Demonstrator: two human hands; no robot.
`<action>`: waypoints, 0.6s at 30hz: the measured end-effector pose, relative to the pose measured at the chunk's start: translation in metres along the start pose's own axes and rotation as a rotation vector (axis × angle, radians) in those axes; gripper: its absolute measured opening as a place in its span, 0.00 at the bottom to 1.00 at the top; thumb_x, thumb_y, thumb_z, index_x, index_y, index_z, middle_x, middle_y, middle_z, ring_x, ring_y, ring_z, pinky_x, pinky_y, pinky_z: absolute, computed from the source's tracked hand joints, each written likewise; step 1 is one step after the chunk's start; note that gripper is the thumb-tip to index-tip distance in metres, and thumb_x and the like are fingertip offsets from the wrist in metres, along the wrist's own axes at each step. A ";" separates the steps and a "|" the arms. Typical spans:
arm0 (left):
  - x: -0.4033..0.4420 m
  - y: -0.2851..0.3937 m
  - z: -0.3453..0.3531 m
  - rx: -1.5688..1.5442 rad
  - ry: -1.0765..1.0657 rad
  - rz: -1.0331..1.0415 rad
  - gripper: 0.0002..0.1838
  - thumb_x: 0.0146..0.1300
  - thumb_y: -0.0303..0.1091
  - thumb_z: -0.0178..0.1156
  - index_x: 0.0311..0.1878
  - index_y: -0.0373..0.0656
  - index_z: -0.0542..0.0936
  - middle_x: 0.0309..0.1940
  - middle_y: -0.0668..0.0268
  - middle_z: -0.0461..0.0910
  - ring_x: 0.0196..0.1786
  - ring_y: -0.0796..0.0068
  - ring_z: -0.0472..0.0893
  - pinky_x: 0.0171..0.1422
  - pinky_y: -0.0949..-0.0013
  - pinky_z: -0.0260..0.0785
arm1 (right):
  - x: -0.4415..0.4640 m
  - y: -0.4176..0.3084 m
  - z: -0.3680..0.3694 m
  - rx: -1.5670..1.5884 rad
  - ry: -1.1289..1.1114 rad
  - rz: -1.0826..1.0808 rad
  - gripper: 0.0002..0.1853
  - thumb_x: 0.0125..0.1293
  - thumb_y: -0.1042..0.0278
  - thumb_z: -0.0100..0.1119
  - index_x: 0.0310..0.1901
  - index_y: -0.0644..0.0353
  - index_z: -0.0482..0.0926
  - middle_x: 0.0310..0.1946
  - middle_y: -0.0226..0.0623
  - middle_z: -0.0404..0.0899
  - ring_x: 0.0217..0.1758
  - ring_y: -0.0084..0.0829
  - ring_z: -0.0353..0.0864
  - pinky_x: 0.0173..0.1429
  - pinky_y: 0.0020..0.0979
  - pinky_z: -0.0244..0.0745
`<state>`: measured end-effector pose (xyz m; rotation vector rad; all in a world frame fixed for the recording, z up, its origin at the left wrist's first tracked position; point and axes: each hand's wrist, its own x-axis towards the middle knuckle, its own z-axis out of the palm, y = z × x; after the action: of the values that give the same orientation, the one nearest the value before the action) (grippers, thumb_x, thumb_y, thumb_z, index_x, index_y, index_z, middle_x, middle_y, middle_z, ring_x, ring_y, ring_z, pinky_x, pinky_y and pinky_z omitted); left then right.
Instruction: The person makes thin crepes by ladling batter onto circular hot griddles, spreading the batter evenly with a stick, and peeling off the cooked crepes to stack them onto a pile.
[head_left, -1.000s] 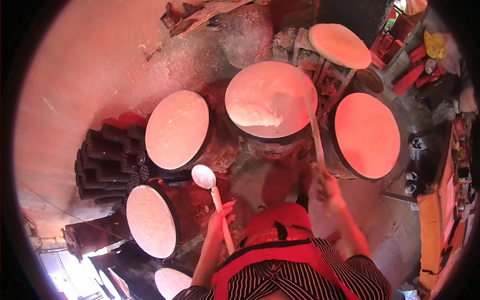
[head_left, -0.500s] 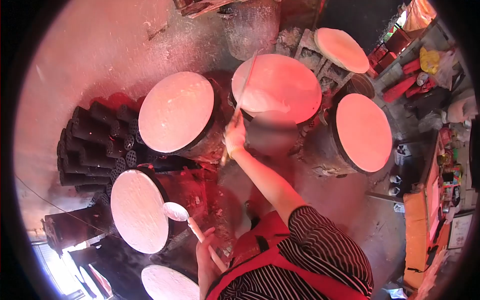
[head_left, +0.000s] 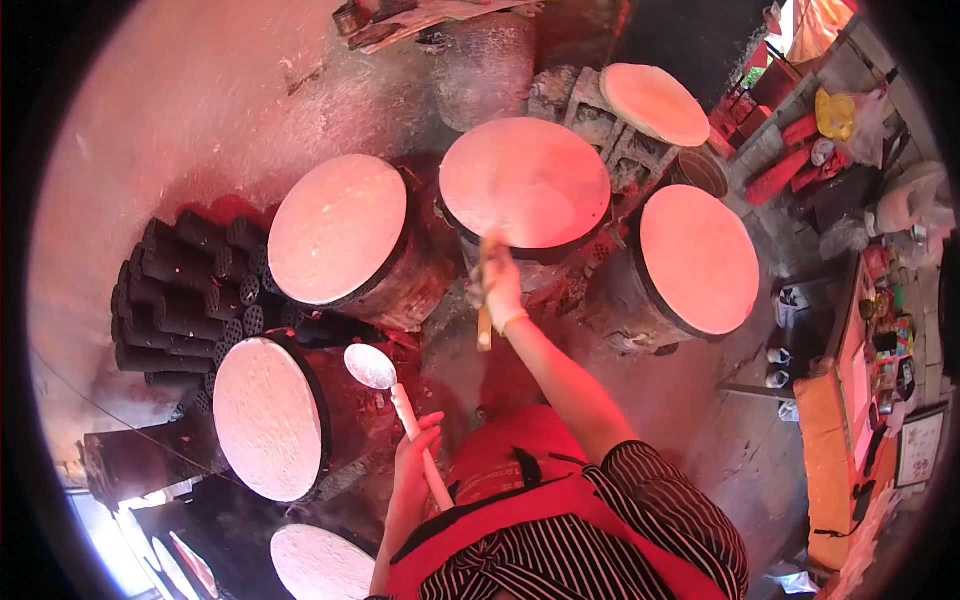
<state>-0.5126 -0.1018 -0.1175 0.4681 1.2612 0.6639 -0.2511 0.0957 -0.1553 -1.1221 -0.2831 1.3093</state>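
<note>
My right hand (head_left: 505, 285) is wrapped round a long wooden spatula (head_left: 485, 330), whose far end is blurred by motion. The spatula's blade is at the near edge of the middle round griddle, which is covered with a pale batter layer (head_left: 525, 185). My left hand (head_left: 415, 455) grips the pale handle of a ladle (head_left: 371, 367). White batter coats the ladle's bowl, which is held apart from the lower-left griddle, where another pale round (head_left: 268, 420) lies.
More batter-covered griddles stand at upper left (head_left: 338, 230), right (head_left: 700, 260) and bottom (head_left: 320, 562). A pale round stack (head_left: 655, 105) rests on blocks behind. Black coal briquettes (head_left: 175, 300) are piled at the left. An orange-sided table (head_left: 828, 450) with jars is at the right.
My right hand has drawn the spatula back toward me, off the middle of the batter. My left hand has lifted the ladle away from the lower-left griddle. The view has shifted slightly.
</note>
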 end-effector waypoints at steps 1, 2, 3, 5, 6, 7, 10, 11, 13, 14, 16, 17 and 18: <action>0.005 -0.001 0.005 -0.021 -0.011 0.004 0.19 0.68 0.30 0.60 0.62 0.42 0.78 0.59 0.72 0.78 0.59 0.80 0.75 0.63 0.75 0.69 | -0.008 0.006 -0.003 -0.123 -0.127 0.052 0.29 0.75 0.41 0.54 0.74 0.30 0.61 0.21 0.23 0.63 0.15 0.20 0.61 0.18 0.26 0.57; 0.008 0.001 0.010 -0.042 -0.023 0.008 0.19 0.69 0.28 0.59 0.63 0.41 0.77 0.59 0.70 0.78 0.60 0.78 0.77 0.63 0.73 0.73 | -0.006 0.015 -0.016 -0.214 -0.179 0.071 0.26 0.76 0.44 0.54 0.72 0.27 0.65 0.21 0.23 0.65 0.15 0.20 0.61 0.19 0.26 0.58; 0.008 0.003 0.017 -0.034 -0.027 0.007 0.19 0.69 0.28 0.59 0.63 0.41 0.77 0.59 0.70 0.78 0.60 0.78 0.77 0.63 0.73 0.73 | -0.006 0.018 -0.039 -0.208 -0.174 0.068 0.26 0.76 0.44 0.54 0.72 0.27 0.65 0.21 0.23 0.65 0.15 0.20 0.61 0.19 0.26 0.58; 0.006 0.008 0.037 -0.032 -0.005 0.036 0.19 0.67 0.32 0.60 0.61 0.43 0.79 0.60 0.72 0.78 0.58 0.82 0.74 0.62 0.74 0.66 | -0.013 -0.007 -0.097 -0.099 -0.055 0.132 0.22 0.77 0.49 0.52 0.70 0.24 0.67 0.20 0.23 0.67 0.13 0.20 0.60 0.17 0.25 0.57; 0.008 0.005 0.042 -0.035 -0.004 0.033 0.19 0.67 0.32 0.60 0.61 0.43 0.79 0.60 0.72 0.78 0.58 0.82 0.74 0.62 0.74 0.66 | -0.012 -0.024 -0.126 -0.090 -0.070 0.139 0.21 0.78 0.51 0.51 0.70 0.24 0.67 0.20 0.24 0.68 0.12 0.20 0.59 0.16 0.25 0.55; 0.010 0.001 0.046 -0.030 -0.001 0.040 0.19 0.67 0.32 0.60 0.61 0.43 0.80 0.60 0.72 0.78 0.57 0.82 0.74 0.61 0.74 0.67 | -0.011 -0.038 -0.151 -0.079 -0.085 0.148 0.20 0.78 0.52 0.50 0.69 0.24 0.68 0.20 0.24 0.69 0.11 0.20 0.57 0.15 0.26 0.54; 0.026 -0.009 0.061 0.013 -0.009 0.037 0.18 0.67 0.32 0.61 0.60 0.43 0.81 0.57 0.72 0.79 0.53 0.82 0.75 0.57 0.74 0.67 | 0.011 -0.076 -0.163 -0.067 0.076 0.101 0.19 0.77 0.49 0.49 0.67 0.25 0.68 0.19 0.25 0.69 0.10 0.22 0.57 0.14 0.28 0.53; 0.029 -0.011 0.070 0.050 -0.018 0.025 0.18 0.67 0.33 0.61 0.59 0.43 0.81 0.55 0.72 0.79 0.51 0.83 0.75 0.54 0.74 0.68 | 0.011 -0.081 -0.153 -0.068 0.073 0.102 0.19 0.77 0.49 0.49 0.67 0.25 0.68 0.19 0.25 0.69 0.10 0.22 0.57 0.14 0.28 0.53; 0.034 -0.012 0.093 0.064 -0.026 0.022 0.17 0.67 0.33 0.61 0.58 0.43 0.81 0.50 0.74 0.79 0.46 0.84 0.75 0.49 0.76 0.67 | 0.007 -0.083 -0.131 0.111 -0.005 0.254 0.19 0.75 0.47 0.52 0.65 0.28 0.68 0.18 0.25 0.68 0.10 0.22 0.57 0.14 0.29 0.53; 0.036 -0.010 0.106 0.083 -0.036 0.014 0.16 0.67 0.33 0.62 0.58 0.44 0.82 0.45 0.75 0.79 0.42 0.85 0.75 0.45 0.78 0.67 | 0.001 -0.072 -0.133 -0.137 -0.105 0.227 0.22 0.75 0.43 0.52 0.66 0.38 0.70 0.20 0.25 0.68 0.12 0.22 0.58 0.16 0.27 0.54; 0.036 -0.004 0.136 0.068 -0.019 -0.006 0.16 0.67 0.33 0.62 0.57 0.44 0.82 0.41 0.75 0.77 0.39 0.86 0.74 0.42 0.79 0.66 | -0.012 -0.075 -0.168 -0.284 -0.359 0.239 0.19 0.75 0.43 0.53 0.61 0.39 0.73 0.21 0.30 0.72 0.11 0.23 0.59 0.16 0.28 0.53; 0.037 -0.002 0.150 0.049 -0.008 -0.024 0.16 0.67 0.33 0.62 0.57 0.44 0.82 0.38 0.76 0.76 0.36 0.86 0.73 0.38 0.81 0.65 | -0.012 -0.087 -0.193 -0.265 -0.438 0.277 0.20 0.74 0.41 0.52 0.61 0.38 0.73 0.21 0.31 0.73 0.11 0.24 0.59 0.16 0.28 0.53; 0.040 -0.002 0.162 0.046 -0.005 -0.022 0.16 0.67 0.33 0.62 0.57 0.44 0.82 0.38 0.76 0.76 0.36 0.86 0.73 0.38 0.81 0.65 | 0.009 -0.094 -0.233 -0.109 -0.370 0.488 0.23 0.73 0.39 0.50 0.64 0.35 0.71 0.21 0.31 0.73 0.11 0.24 0.59 0.16 0.28 0.53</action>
<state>-0.3491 -0.0703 -0.1068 0.4921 1.2778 0.6160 -0.0219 0.0029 -0.1992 -1.0716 -0.3695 1.9614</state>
